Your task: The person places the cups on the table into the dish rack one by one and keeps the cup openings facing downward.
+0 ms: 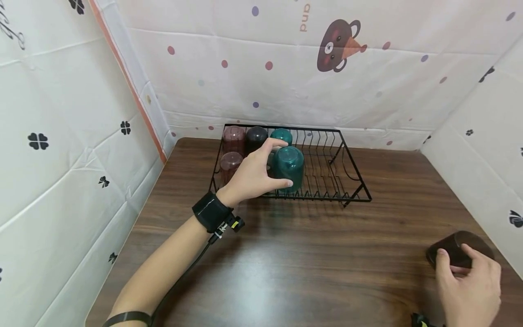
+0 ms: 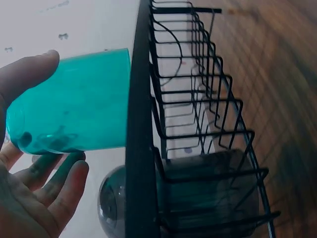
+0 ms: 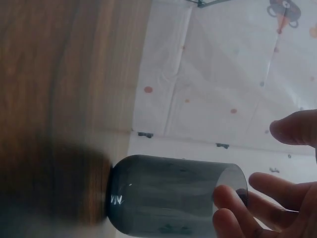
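Observation:
An upside-down teal glass (image 1: 289, 170) is held by my left hand (image 1: 256, 171), thumb on the near side and fingers behind. In the left wrist view, the teal glass (image 2: 86, 104) is above the top rail of the black wire rack (image 2: 141, 119). A smoky grey glass (image 2: 208, 191) stands in the rack below it. On the right, my right hand (image 1: 470, 284) is at a dark grey glass (image 1: 453, 247). The right wrist view shows this grey glass (image 3: 168, 196) base down on the table, fingertips (image 3: 227, 196) at its rim and the thumb spread apart.
Inverted glasses fill the rack's left side: pink ones (image 1: 234, 138), a dark one (image 1: 256, 136) and another teal one (image 1: 282, 135). Bare wire slots (image 1: 327, 168) lie to their right. Patterned sheets (image 1: 261, 81) hang behind and beside the wooden table (image 1: 286, 268).

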Available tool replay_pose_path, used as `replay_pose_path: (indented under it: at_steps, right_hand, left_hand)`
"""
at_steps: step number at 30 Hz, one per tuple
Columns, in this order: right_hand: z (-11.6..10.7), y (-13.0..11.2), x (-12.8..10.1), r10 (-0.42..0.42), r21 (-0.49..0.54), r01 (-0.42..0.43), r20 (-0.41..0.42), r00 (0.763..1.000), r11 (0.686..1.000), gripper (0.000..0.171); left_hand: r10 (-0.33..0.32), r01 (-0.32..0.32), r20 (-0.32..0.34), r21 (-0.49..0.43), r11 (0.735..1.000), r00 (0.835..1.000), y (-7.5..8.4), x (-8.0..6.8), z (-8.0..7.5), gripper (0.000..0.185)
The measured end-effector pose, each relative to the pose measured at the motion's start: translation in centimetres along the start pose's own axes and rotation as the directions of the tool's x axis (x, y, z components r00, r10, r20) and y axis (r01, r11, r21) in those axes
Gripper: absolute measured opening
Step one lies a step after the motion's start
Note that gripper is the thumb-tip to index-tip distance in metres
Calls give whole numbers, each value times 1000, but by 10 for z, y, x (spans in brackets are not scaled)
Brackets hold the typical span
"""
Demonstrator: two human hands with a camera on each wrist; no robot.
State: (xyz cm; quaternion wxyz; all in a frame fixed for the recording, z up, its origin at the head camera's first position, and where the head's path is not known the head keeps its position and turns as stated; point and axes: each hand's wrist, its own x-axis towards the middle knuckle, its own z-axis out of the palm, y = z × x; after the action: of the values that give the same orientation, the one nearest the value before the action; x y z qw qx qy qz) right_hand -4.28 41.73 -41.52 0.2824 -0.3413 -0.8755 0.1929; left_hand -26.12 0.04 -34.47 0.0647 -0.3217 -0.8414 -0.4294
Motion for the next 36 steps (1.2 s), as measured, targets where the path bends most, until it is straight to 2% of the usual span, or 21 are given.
replay_pose_path:
  at_steps: [4,10,13,17,22,27,36]
  right_hand:
    - [-1,0,1,9,-15,-8,47,999,1000,58]
    - [-1,-2,1,27,-37,-24,86,996,999,61]
    - [-1,-2,2,28,-43,-24,92,995,999,62]
    - [-2,-1,5,34,-66,-28,86,996,997,61]
    - [0,0,7,44,-83,-38,77,996,996,57]
    - [0,2,11,63,-85,-56,78,995,995,53]
    - [-1,2,13,67,-119,-57,78,995,991,49]
  left_hand:
    - [5,-5,3,81,997,1000,-1,7,1,87]
    - [0,-2,18,119,993,1000,-4,16,2,84]
    - [-2,-1,20,144,990,1000,-5,21,4,84]
    - [24,-30,36,197,980,999,-5,28,6,91]
    - [49,-64,69,244,968,996,-7,33,8,83]
    - [20,-48,99,286,957,995,-9,37,10,78]
    - [-9,-50,149,393,918,989,-14,42,19,79]
